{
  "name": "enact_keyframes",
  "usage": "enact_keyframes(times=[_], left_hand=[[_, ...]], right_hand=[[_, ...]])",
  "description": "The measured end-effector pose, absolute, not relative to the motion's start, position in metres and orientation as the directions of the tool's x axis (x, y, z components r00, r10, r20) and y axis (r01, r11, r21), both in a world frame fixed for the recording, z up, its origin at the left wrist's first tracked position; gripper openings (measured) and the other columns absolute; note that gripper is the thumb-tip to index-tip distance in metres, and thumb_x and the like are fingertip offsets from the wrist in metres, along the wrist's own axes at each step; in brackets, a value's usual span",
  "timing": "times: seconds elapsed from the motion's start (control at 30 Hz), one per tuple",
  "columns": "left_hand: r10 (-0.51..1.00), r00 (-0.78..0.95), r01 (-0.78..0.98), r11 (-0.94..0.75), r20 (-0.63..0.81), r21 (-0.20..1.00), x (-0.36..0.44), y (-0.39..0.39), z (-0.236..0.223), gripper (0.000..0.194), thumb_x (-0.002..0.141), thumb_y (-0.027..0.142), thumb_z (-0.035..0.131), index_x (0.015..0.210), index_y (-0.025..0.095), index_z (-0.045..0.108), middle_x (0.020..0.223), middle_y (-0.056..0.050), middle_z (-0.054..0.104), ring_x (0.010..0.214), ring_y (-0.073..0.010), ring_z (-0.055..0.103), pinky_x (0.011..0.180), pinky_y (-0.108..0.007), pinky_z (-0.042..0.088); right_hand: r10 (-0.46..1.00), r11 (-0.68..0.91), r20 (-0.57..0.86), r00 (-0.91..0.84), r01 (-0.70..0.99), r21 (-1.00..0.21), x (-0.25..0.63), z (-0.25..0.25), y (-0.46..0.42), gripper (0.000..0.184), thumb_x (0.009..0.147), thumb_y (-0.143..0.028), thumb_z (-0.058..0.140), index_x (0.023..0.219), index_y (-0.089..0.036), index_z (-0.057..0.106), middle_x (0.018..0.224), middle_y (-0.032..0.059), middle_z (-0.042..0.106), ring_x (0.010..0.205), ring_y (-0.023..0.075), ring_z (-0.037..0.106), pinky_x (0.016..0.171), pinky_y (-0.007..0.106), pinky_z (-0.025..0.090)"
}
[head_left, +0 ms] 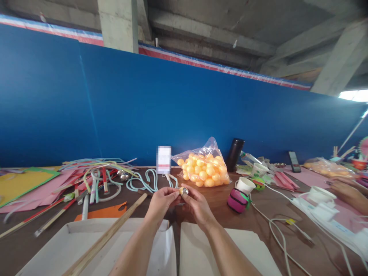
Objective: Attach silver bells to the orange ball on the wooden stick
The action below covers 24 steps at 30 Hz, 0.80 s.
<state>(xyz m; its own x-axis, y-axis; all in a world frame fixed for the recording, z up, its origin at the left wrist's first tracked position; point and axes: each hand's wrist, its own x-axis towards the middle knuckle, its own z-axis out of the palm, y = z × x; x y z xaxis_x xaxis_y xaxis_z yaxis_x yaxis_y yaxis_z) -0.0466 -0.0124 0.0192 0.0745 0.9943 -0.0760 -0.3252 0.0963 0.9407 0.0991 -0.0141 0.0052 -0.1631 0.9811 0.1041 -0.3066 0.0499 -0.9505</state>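
A small shiny metal ball [184,190], silver with a gold-coloured left side, is between my two hands above the middle of the table. My left hand [161,202] pinches it from the left with thumb and fingertips. From the other side, my right hand [199,207] grips it with thumb and fingers closed. Whether the ball has a slot or loop cannot be made out. Just behind my hands stands a clear plastic bag of orange balls [203,170]. Pale blue cords [143,182] lie behind my left hand, and similar shiny silver balls [123,175] sit further left.
A wooden stick [115,226] crosses the white box tray [86,245] under my left arm. Cardboard [227,249] lies under my right arm. To the right are a paper cup [245,184], purple pouch [238,200], black bottle [235,154], cables and another person's hand [346,191].
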Motion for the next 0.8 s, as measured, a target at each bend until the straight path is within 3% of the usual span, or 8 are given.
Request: enact_keyframes(times=[0.8], left_hand=[[0.991, 0.102, -0.349, 0.116, -0.085, 0.93, -0.0479, -0.0135, 0.0202, 0.026, 0.06, 0.032, 0.077, 0.072, 0.012, 0.065, 0.072, -0.005, 0.068, 0.067, -0.0126, 0.064, 0.073, -0.025, 0.053]], right_hand=[[0.972, 0.052, 0.112, -0.207, -0.277, -0.959, 0.1004, 0.0069, -0.0156, 0.042, 0.075, -0.037, 0.069, 0.114, -0.022, 0.062, 0.105, 0.005, 0.067, 0.085, 0.0204, 0.062, 0.06, 0.025, 0.048]])
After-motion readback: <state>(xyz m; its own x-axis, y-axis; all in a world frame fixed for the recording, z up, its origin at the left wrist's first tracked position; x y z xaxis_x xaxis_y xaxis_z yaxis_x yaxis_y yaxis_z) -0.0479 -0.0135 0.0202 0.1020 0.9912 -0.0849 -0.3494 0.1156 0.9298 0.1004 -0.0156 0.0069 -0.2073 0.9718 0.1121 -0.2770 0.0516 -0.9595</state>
